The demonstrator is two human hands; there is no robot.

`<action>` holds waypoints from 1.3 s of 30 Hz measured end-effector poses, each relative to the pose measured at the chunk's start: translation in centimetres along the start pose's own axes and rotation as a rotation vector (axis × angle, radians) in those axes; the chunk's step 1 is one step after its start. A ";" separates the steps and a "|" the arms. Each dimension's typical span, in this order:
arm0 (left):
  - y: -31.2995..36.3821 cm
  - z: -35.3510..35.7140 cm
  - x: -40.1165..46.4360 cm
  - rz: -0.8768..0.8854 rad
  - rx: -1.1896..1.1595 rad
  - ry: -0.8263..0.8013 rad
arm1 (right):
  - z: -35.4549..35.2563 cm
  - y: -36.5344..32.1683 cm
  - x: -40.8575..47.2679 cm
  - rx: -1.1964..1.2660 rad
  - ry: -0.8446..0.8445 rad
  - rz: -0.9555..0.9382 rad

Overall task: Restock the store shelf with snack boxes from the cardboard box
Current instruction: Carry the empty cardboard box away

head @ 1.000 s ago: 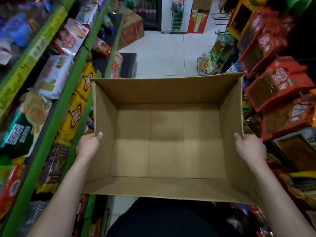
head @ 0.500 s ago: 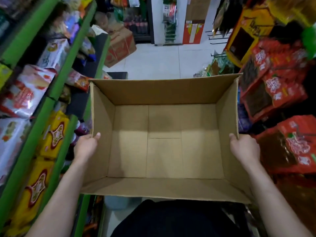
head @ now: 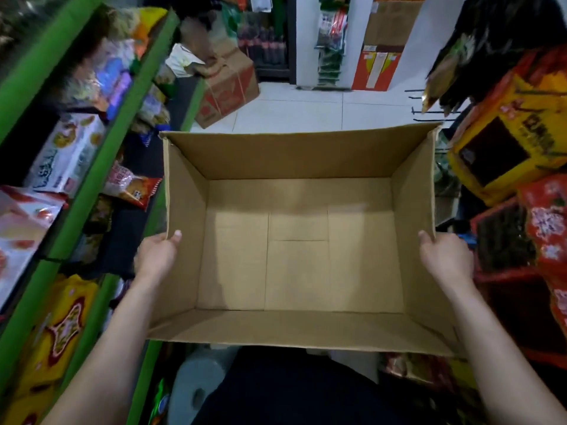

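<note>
An open brown cardboard box (head: 299,161) is held up in front of me, and nothing lies inside it. My left hand (head: 156,256) grips its left wall, thumb over the rim. My right hand (head: 445,257) grips the right wall the same way. Green store shelves (head: 89,191) with snack boxes and bags run along the left. A white snack box (head: 66,157) stands on one of those shelves. Yellow snack packs (head: 58,329) fill the shelf below it.
Red and yellow snack packs (head: 521,154) hang on racks at the right. A printed carton (head: 228,87) sits on the white tiled floor (head: 306,115) ahead in the aisle. A white roll (head: 196,384) lies low at the left near my legs.
The view has moved forward along the aisle and tilted up. The shelves on both sides have slid past. Both hands keep the same hold on the box.
</note>
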State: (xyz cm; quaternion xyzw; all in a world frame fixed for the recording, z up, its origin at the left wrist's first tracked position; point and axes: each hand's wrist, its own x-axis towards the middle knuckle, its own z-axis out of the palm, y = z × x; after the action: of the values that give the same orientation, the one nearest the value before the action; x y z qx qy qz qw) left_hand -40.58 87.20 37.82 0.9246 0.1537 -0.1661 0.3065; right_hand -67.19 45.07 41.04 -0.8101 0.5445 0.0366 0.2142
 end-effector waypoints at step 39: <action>65.9 18.2 55.8 0.093 0.071 -0.151 | -5.2 -44.1 69.7 0.000 0.008 0.135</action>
State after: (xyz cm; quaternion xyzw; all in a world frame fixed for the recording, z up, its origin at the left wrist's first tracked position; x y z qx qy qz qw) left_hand 31.07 35.70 35.65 0.9258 0.0809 -0.2264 0.2918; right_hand -0.26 -3.44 38.91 -0.7717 0.5988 0.0479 0.2090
